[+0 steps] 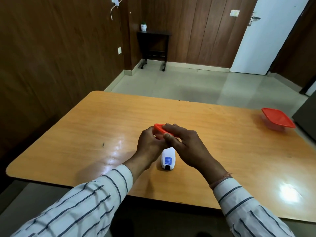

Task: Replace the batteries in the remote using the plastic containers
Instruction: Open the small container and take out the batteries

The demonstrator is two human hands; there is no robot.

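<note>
Both hands work a small orange-lidded container above the middle of the bench.

The left hand (150, 142) curls its fingers around the smooth plastic small container (162, 131); the right hand (186, 144) lies over its lid, fingers spread. Beneath them a white remote (168, 159) with a blue label lies face down. A second container (277, 120), square, red-lidded, sits near the far right corner of the glossy orange-wood bench (85, 134). Dark wood panelling, pale tiled floor.

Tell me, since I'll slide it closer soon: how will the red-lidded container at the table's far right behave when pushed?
The container looks like thin clear plastic, so probably light. Its flat, wide base should slide on the glossy table rather than tip. It sits near the edge, so push inward.
</note>
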